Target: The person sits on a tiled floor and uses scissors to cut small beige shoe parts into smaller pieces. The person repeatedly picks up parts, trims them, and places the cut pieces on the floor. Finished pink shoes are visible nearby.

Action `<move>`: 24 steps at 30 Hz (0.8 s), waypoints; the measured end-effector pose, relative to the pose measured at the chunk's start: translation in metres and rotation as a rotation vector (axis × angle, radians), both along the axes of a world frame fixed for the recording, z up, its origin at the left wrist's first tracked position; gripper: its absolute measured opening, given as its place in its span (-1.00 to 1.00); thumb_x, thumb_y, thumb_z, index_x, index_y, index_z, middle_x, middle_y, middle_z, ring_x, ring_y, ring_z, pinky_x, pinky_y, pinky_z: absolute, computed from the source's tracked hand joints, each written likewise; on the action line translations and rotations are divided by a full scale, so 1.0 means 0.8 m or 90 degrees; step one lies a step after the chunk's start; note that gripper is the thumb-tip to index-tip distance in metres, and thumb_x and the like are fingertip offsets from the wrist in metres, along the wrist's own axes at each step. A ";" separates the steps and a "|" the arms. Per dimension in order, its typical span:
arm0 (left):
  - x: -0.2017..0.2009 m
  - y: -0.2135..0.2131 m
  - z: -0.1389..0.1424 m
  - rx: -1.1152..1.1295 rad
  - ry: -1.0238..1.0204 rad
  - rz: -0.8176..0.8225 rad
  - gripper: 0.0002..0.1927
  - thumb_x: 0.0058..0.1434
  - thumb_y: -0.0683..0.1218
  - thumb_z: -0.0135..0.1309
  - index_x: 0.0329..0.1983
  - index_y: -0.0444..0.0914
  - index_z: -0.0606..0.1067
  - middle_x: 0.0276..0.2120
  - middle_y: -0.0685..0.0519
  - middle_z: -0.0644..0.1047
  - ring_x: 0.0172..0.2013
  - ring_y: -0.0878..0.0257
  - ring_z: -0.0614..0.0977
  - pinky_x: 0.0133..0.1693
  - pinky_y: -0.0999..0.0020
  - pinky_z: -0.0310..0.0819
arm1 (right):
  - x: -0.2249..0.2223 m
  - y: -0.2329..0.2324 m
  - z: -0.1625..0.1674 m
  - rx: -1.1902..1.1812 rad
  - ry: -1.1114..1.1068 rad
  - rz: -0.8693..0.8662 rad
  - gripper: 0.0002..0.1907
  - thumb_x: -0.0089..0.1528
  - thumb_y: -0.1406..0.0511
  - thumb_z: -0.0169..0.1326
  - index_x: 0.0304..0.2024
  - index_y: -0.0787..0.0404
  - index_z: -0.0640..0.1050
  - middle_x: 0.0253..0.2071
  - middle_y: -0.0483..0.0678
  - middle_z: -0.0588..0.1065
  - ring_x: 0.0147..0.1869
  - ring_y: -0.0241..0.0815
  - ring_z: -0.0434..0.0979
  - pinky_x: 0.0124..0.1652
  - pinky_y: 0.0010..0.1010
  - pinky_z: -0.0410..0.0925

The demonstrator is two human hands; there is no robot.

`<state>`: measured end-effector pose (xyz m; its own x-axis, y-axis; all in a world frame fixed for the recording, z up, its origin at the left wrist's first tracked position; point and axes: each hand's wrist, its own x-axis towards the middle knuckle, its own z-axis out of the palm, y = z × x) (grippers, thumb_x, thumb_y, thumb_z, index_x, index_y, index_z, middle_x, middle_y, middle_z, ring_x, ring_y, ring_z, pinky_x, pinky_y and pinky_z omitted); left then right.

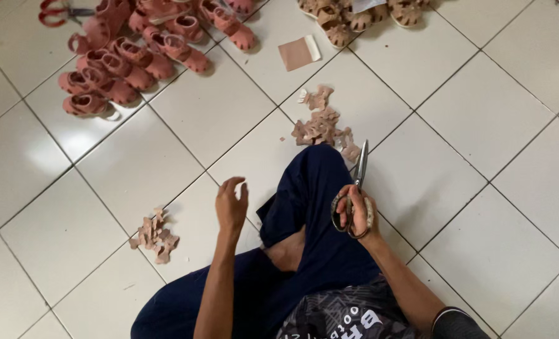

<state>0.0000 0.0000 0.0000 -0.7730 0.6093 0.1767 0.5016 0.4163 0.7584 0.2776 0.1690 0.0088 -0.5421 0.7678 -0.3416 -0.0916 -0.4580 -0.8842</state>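
Head view, white tiled floor (480,113), pink sandals (129,56)

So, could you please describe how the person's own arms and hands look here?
Both forearms are bare, with no gloves, rings or watch visible on the left hand or right hand. A dark short sleeve covers the right upper arm.

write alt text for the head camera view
A person seated on a white tiled floor holds scissors in the right hand; the left hand is empty. Tan cut-out pieces and pink sandals lie ahead.
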 end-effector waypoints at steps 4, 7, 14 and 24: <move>0.016 0.167 0.007 0.015 0.040 -0.138 -0.76 0.23 -0.15 0.16 -0.03 -0.23 0.55 -0.02 -0.11 0.58 0.01 -0.11 0.57 -0.04 0.05 0.51 | -0.008 0.014 -0.022 -0.012 0.040 -0.043 -0.51 0.41 -0.01 -0.11 -0.16 0.31 0.49 -0.57 -0.02 0.46 -0.71 -0.32 0.32 -0.70 -0.51 0.21; 0.021 0.286 0.006 -0.059 0.107 -0.210 -0.73 0.23 -0.17 0.11 0.00 -0.27 0.49 -0.03 -0.12 0.56 0.02 -0.11 0.56 -0.04 0.03 0.53 | -0.011 0.025 -0.031 -0.042 0.030 -0.046 -0.52 0.40 0.00 -0.13 -0.17 0.31 0.48 -0.58 -0.02 0.46 -0.72 -0.30 0.33 -0.72 -0.49 0.23; 0.020 0.451 -0.022 -0.329 0.234 -0.254 -0.64 0.20 -0.22 0.05 0.09 -0.27 0.43 0.08 -0.06 0.51 0.13 0.00 0.50 0.01 0.05 0.48 | -0.011 0.059 -0.035 -0.036 0.048 -0.006 -0.54 0.41 0.03 -0.11 -0.17 0.34 0.47 -0.57 0.02 0.49 -0.71 -0.26 0.38 -0.70 -0.50 0.25; 0.026 0.488 -0.029 -0.279 0.332 -0.259 -0.78 0.21 -0.17 0.13 -0.07 -0.27 0.50 -0.07 -0.05 0.56 0.03 0.05 0.55 0.05 0.12 0.40 | -0.002 0.083 -0.034 -0.062 0.042 0.015 -0.57 0.40 0.06 -0.06 -0.15 0.34 0.48 -0.55 0.03 0.50 -0.69 -0.26 0.41 -0.69 -0.48 0.28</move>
<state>0.0205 0.3900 -0.0228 -0.3587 0.9239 0.1335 0.9238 0.3308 0.1930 0.2757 0.2351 -0.0186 -0.5836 0.7192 -0.3771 -0.1355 -0.5441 -0.8280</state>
